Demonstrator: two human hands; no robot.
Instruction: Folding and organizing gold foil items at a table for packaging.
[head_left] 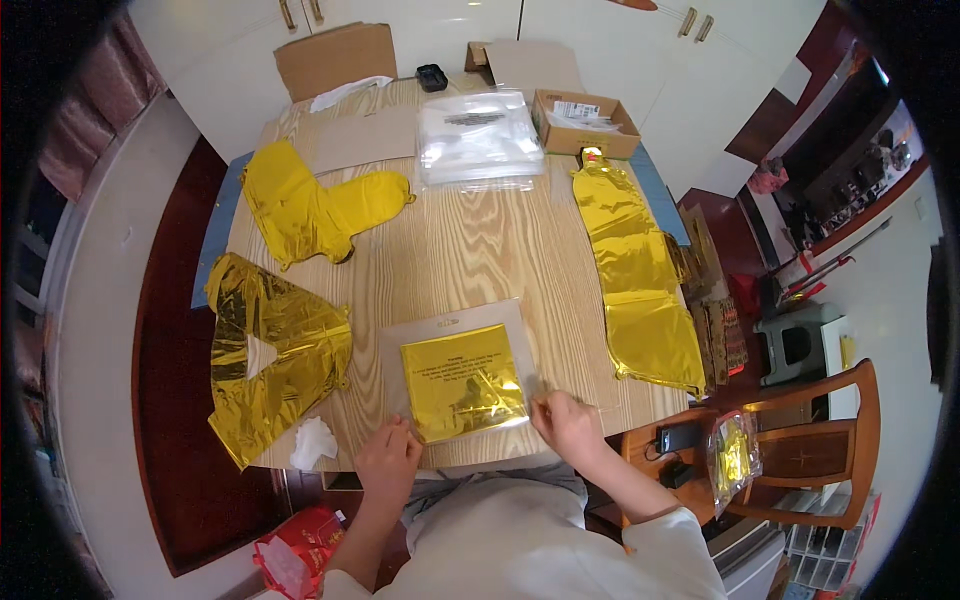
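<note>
A clear plastic bag (512,335) lies flat near the table's front edge, with a folded gold foil balloon (455,408) inside and small dark print on the bag. The fingers of my left hand (388,456) are closed at its lower left corner. My right hand (567,424) pinches the bag's lower right edge. Left of the bag rests an A-shaped gold foil balloon (300,325), flat, with a triangular hole. Beyond that is an L-shaped gold balloon (300,215). A long, flat gold foil balloon (640,290) stretches along the table's right side.
A stack of clear bags (478,145) and an open cardboard box (590,140) stand at the far edge. Crumpled white tissue (314,443) lies at the near left. On the wooden chair (830,440) at right are a phone (680,436) and a bag with gold foil (735,455).
</note>
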